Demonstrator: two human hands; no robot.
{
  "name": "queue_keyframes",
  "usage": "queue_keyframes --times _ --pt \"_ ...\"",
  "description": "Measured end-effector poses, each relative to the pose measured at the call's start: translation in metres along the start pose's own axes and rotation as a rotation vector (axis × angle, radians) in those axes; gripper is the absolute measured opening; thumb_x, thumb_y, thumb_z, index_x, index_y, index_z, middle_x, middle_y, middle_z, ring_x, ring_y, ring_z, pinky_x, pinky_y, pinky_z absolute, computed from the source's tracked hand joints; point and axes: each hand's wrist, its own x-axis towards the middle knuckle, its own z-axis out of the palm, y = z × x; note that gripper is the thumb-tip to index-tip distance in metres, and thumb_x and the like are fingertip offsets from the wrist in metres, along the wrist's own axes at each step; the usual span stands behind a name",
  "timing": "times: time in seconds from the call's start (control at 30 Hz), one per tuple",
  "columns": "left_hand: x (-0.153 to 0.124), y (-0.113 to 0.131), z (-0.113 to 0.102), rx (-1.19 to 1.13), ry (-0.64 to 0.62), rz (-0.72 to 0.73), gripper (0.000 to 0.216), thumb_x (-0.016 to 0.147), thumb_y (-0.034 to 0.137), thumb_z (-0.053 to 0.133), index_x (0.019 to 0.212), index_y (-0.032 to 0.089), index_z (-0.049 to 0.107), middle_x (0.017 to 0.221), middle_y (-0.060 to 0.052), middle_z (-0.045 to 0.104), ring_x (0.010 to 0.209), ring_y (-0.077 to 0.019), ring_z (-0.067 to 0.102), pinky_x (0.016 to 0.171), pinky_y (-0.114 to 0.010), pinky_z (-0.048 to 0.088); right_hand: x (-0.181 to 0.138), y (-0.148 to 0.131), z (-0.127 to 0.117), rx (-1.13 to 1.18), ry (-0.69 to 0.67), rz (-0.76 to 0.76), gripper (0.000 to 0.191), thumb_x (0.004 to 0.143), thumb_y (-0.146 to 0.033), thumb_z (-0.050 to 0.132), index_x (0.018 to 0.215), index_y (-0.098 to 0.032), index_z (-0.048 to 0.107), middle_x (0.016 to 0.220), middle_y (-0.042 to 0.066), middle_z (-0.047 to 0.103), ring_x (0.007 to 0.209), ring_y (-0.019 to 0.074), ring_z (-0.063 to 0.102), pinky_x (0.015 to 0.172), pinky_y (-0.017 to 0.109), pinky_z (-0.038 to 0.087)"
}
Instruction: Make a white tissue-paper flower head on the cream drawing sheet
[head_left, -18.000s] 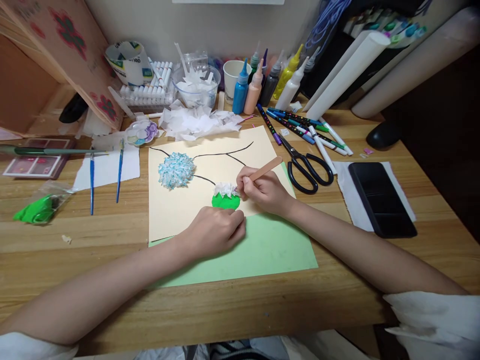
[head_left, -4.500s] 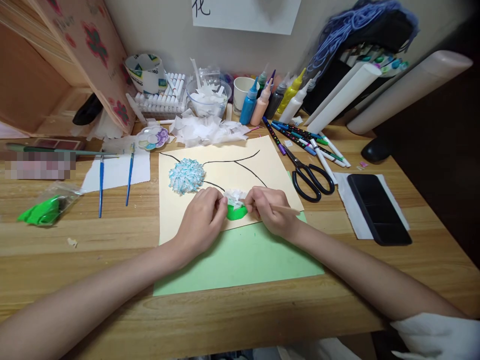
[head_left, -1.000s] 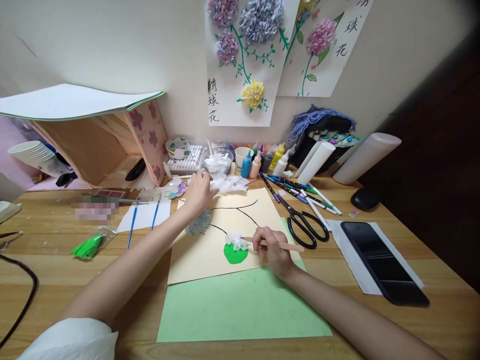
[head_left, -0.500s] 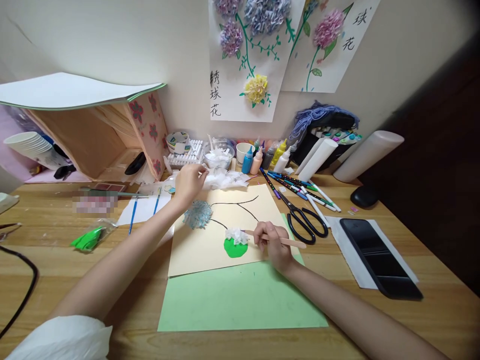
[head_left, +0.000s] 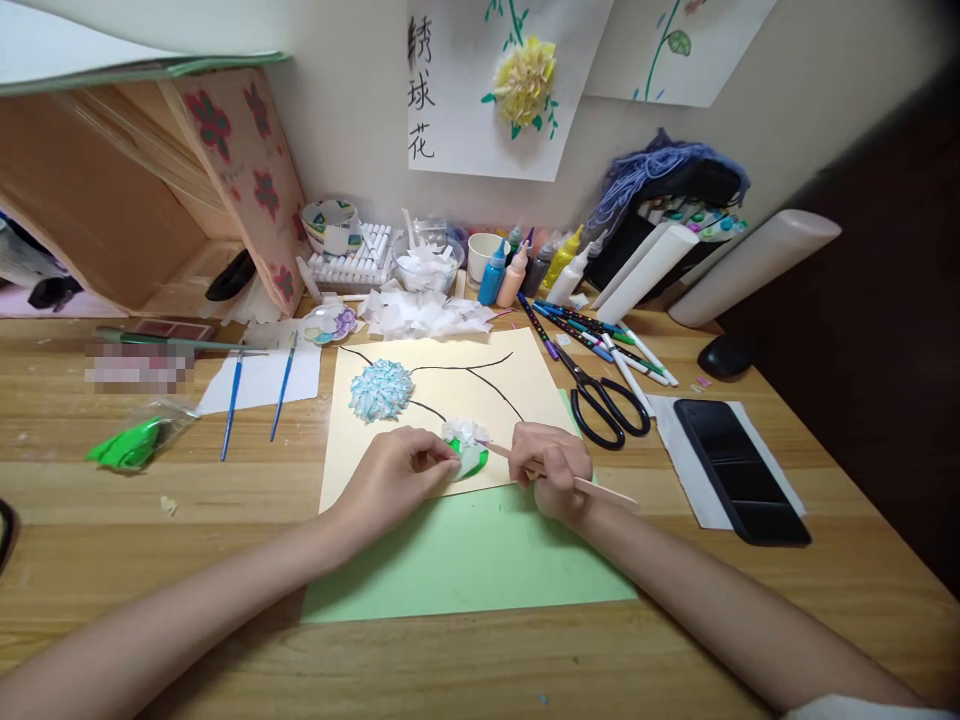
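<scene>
At the centre of the frame, two bare hands meet over a cream sheet (head_left: pixel 450 400) laid on a green sheet (head_left: pixel 472 555) on a wooden desk (head_left: pixel 150 520). The left hand (head_left: pixel 394 480) has thumb and forefinger pinched together on a small white tissue piece (head_left: pixel 469 462), holding it against the green patch (head_left: pixel 474 458) where a white tuft (head_left: pixel 465 432) is already building up. The right hand (head_left: pixel 551 468) is closed around a wooden stick (head_left: pixel 600 490), gripped like a pen, its tip angled in toward the tissue from the right.

Above and left of the hands on the same sheet sits a finished blue flower (head_left: pixel 381 390), joined to black drawn stems (head_left: pixel 480 375). A heap of tissue scraps (head_left: pixel 424 312) lies along the sheet's top edge; scissors (head_left: pixel 604 405) and markers (head_left: pixel 600 345) rest to the right, a black phone (head_left: pixel 739 470) further right, two brushes (head_left: pixel 259 395) and a palette (head_left: pixel 330 322) at left, paint bottles (head_left: pixel 525 272) against the wall.

Done well, this step seems to call for the stick's tip to press into the middle of the tissue while the pinching fingers hold its edges up, so the piece stands crumpled rather than flat. Setting it tight against the tuft would likely leave no green showing between pieces. Light pressure looks wise: the tissue is thin and could tear or lift away with the stick.
</scene>
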Motion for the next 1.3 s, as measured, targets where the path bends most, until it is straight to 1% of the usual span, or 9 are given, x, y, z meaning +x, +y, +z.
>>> queue_keyframes --times 0.17,0.27,0.67,0.83,0.93,1.0,1.1,1.17,1.3 --pt "-0.005 -0.007 0.012 0.159 0.142 0.136 0.01 0.083 0.024 0.055 0.078 0.021 0.063 0.067 0.0 0.061 0.068 -0.0157 0.053 0.062 -0.028 0.04 0.003 0.0 -0.001 -0.105 -0.165 -0.168 0.047 0.093 -0.027 0.022 0.055 -0.022 0.048 0.04 0.0 0.043 0.041 0.0137 0.04 0.046 0.029 0.036" --pt "-0.004 -0.007 0.013 0.168 0.186 0.145 0.008 0.084 0.024 0.054 0.078 0.021 0.059 0.071 -0.001 0.061 0.071 -0.0159 0.052 0.064 -0.029 0.04 0.004 0.002 -0.001 -0.148 -0.23 -0.252 0.042 0.092 -0.023 0.022 0.058 -0.022 0.047 0.041 -0.001 0.044 0.042 0.014 0.04 0.047 0.029 0.035" --pt "0.002 -0.007 0.016 0.182 0.195 0.051 0.011 0.085 0.025 0.052 0.076 0.019 0.053 0.07 0.0 0.055 0.07 -0.0156 0.05 0.063 -0.029 0.038 0.009 0.006 0.005 -0.304 -0.353 -0.251 0.032 0.093 -0.016 0.028 0.067 -0.02 0.047 0.054 0.003 0.055 0.05 0.0146 0.044 0.051 0.029 0.036" --pt "0.002 -0.006 0.017 0.184 0.177 0.02 0.015 0.087 0.03 0.049 0.077 0.019 0.051 0.071 0.0 0.056 0.068 -0.0154 0.05 0.06 -0.029 0.037 0.011 0.004 0.005 -0.404 -0.376 -0.182 0.036 0.095 -0.02 0.026 0.065 -0.019 0.048 0.053 0.003 0.051 0.051 0.0144 0.044 0.052 0.029 0.036" --pt "0.001 -0.005 0.017 0.174 0.176 0.01 0.016 0.088 0.031 0.048 0.078 0.019 0.051 0.07 0.0 0.056 0.068 -0.0151 0.05 0.06 -0.028 0.037 0.011 0.002 0.005 -0.367 -0.368 -0.104 0.039 0.096 -0.023 0.026 0.064 -0.019 0.047 0.052 0.001 0.048 0.05 0.0134 0.044 0.053 0.028 0.036" --pt "0.001 -0.005 0.017 0.175 0.168 0.009 0.016 0.089 0.03 0.047 0.079 0.019 0.051 0.071 0.0 0.055 0.068 -0.015 0.05 0.06 -0.028 0.036 0.01 0.003 0.006 -0.282 -0.337 -0.004 0.039 0.096 -0.023 0.026 0.063 -0.019 0.046 0.052 0.0 0.047 0.051 0.0124 0.046 0.054 0.027 0.038" --pt "0.0 -0.005 0.017 0.182 0.154 0.011 0.015 0.088 0.029 0.048 0.079 0.018 0.051 0.071 0.0 0.055 0.068 -0.0148 0.049 0.06 -0.028 0.036 0.008 0.004 0.008 -0.145 -0.265 0.217 0.04 0.097 -0.026 0.027 0.063 -0.019 0.046 0.05 -0.003 0.046 0.047 0.0101 0.046 0.055 0.025 0.04" --pt "0.0 -0.005 0.016 0.186 0.146 0.013 0.014 0.088 0.029 0.048 0.079 0.018 0.051 0.07 0.0 0.054 0.067 -0.0147 0.048 0.06 -0.028 0.035 0.007 0.005 0.008 -0.104 -0.244 0.3 0.041 0.098 -0.028 0.028 0.063 -0.019 0.047 0.049 -0.003 0.046 0.045 0.0093 0.046 0.054 0.024 0.041" --pt "0.0 -0.006 0.016 0.186 0.141 0.019 0.013 0.087 0.028 0.048 0.08 0.018 0.052 0.07 0.0 0.053 0.068 -0.0149 0.048 0.061 -0.028 0.035 0.005 0.004 0.007 -0.136 -0.234 0.207 0.042 0.097 -0.03 0.028 0.062 -0.019 0.049 0.05 -0.002 0.047 0.047 0.0103 0.047 0.056 0.025 0.041"
